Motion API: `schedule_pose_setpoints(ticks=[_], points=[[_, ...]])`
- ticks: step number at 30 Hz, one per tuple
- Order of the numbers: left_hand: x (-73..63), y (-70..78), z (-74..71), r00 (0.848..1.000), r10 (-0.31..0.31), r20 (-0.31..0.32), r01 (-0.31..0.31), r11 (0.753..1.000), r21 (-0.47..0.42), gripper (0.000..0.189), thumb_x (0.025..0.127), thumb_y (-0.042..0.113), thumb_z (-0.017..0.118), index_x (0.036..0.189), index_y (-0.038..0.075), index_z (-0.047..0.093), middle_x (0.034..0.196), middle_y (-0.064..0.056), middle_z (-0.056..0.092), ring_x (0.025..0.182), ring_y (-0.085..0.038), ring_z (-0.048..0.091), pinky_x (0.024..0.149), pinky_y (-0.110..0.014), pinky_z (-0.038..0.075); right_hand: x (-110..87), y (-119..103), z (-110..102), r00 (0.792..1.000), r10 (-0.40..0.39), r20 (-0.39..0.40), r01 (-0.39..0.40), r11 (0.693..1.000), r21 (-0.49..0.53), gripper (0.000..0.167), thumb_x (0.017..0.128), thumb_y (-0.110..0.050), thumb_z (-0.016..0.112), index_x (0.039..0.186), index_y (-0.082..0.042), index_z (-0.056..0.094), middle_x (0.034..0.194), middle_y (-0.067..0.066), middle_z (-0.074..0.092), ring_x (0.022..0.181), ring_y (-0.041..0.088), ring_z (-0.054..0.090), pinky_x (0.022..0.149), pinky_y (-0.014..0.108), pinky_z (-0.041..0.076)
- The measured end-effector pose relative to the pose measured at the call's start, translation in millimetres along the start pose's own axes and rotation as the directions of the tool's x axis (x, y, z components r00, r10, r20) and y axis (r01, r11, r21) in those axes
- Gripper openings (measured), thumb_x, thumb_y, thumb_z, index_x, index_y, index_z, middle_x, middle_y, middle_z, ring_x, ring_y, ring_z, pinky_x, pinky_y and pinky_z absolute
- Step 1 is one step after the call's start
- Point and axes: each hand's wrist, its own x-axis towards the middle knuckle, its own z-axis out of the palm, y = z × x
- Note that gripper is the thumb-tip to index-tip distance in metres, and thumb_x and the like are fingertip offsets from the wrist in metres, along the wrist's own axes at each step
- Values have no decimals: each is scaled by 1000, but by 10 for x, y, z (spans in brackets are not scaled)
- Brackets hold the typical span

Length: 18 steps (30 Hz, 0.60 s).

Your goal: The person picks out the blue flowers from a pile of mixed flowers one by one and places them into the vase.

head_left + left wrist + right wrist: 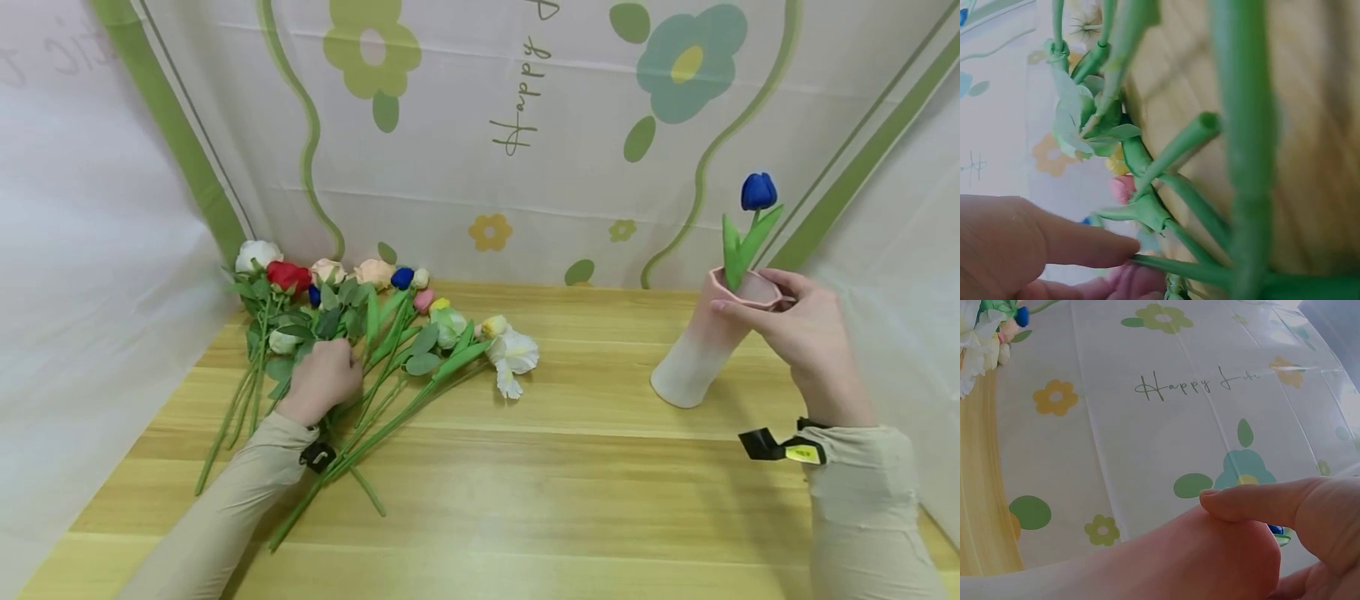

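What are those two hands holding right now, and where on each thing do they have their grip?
The right hand holds the pink vase by its rim. The left hand pinches a green stem in the pile of flowers.

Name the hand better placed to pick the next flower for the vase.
Left. The left hand already rests on the flower pile, while the right hand grips the vase rim.

Wood-grain table [570, 467], matt ceramic vase [693, 354], glossy plastic backdrop [465, 167].
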Motion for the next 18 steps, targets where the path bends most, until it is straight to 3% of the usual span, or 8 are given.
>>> schedule_pose_setpoints(ticks=[2,5,9,18], points=[[2,17,-21,998,21,-55,-22,1000,-22,41,93,2,42,58,18,26,58,3,14,50,-12,11,43,-28,14,0,5,1,1000,4,-1,-4,1000,-7,90,80,-34,83,149,2,37,120,5,50,93,7,49,66,11,45],[-3,32,-60,990,41,-135,-48,998,-45,32,94,4,46,63,13,42,58,0,32,46,-12,23,41,-26,21,1,13,2,1000,5,-1,-5,1000,-16,91,80,-36,83,149,2,36,121,6,50,93,7,49,66,11,45],[-19,46,-114,978,53,-202,-66,996,-58,15,97,10,51,91,1,62,82,-14,60,53,-19,51,43,-32,41,4,17,4,1000,0,0,0,1000,-26,92,80,-38,82,149,1,36,123,7,49,94,7,49,66,11,45],[-50,122,-200,951,95,-296,-120,990,-68,13,97,10,59,96,-2,65,84,-15,63,61,-23,58,48,-37,47,2,11,0,1000,-2,7,2,999,-35,92,81,-39,81,150,1,35,124,7,49,93,8,49,66,11,45]])
